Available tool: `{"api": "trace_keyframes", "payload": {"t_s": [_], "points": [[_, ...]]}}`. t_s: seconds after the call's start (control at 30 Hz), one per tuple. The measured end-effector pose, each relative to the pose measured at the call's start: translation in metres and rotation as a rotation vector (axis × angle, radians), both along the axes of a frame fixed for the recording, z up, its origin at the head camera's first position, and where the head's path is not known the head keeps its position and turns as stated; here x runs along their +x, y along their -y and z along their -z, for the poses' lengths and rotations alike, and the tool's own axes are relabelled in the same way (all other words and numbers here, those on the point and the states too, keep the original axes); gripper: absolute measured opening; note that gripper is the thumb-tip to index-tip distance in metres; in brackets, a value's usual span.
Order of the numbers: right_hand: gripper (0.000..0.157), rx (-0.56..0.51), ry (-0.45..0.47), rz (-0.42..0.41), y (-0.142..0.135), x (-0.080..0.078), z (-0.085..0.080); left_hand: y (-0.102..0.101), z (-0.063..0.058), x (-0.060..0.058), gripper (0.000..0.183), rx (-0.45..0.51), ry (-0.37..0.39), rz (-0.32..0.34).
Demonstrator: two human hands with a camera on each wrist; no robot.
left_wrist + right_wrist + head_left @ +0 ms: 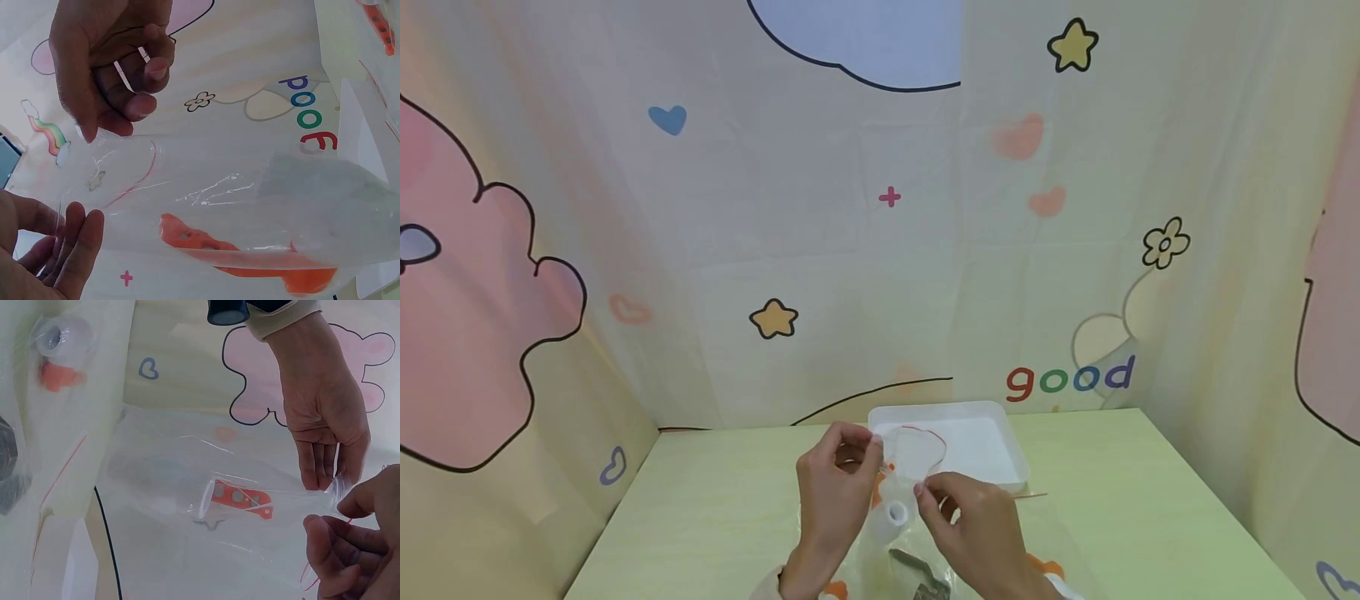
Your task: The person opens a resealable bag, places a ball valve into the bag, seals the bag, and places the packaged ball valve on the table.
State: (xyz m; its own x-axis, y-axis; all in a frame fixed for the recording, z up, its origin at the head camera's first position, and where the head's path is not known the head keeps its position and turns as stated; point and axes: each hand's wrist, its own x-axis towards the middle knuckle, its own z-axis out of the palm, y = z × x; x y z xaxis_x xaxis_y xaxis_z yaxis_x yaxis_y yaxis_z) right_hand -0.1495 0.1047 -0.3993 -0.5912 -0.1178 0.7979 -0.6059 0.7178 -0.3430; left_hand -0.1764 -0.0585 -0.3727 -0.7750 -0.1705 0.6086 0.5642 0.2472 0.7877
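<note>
Both hands pinch the mouth of a clear plastic zip bag [212,162], whose thin red line curves between them. My left hand [838,483] grips one side of the mouth between thumb and fingertips. Opposite, my right hand [977,517] pinches the other side with thumb and forefinger. An orange piece [240,499] with grey dots lies inside the bag, beside a whitish piece with a pale rim [206,499]. In the left wrist view, my left hand [53,250] appears at lower left and my right hand [112,69] above it.
Behind the hands is a white tray [1003,454] on the pale table [722,492]. Below them lie a white spool-like piece [883,527] in clear plastic, a dark grey part [917,567] and more orange pieces [1047,567]. A printed curtain [820,208] surrounds the table.
</note>
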Motion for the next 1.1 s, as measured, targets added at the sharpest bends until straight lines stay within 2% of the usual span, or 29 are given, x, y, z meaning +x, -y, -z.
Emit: {"api": "trace_keyframes", "payload": {"t_s": [0.13,0.3,0.47,0.6,0.73,0.83,0.93,1.0,1.1], "points": [[0.014,-0.017,-0.028,-0.019,-0.001,-0.003,0.0,-0.002,0.0,0.001,0.012,0.016,0.004,0.008],[0.017,-0.007,-0.119,-0.058,-0.004,-0.006,-0.003,-0.002,0.0,0.003,0.013,0.029,0.008,0.024],[0.019,0.017,-0.216,-0.11,-0.011,-0.009,-0.012,0.0,0.0,0.004,0.011,0.038,0.019,0.044],[0.011,0.047,-0.231,-0.131,-0.019,-0.011,-0.021,0.002,0.002,0.004,0.008,0.03,0.043,0.076],[0.014,0.097,-0.27,-0.16,-0.027,-0.015,-0.029,0.005,0.004,0.003,0.007,0.0,0.05,0.074],[0.019,0.15,-0.29,-0.173,-0.034,-0.018,-0.035,0.008,0.004,0.002,0.012,-0.06,0.003,0.051],[0.029,0.204,-0.288,-0.182,-0.04,-0.019,-0.041,0.011,0.004,0.002,0.015,-0.156,-0.101,0.04],[0.035,0.238,-0.282,-0.196,-0.043,-0.02,-0.045,0.014,0.003,0.002,0.015,-0.245,-0.181,0.036],[0.036,0.283,-0.295,-0.227,-0.046,-0.021,-0.051,0.017,-0.002,0.003,0.023,-0.422,-0.267,0.044]]}}
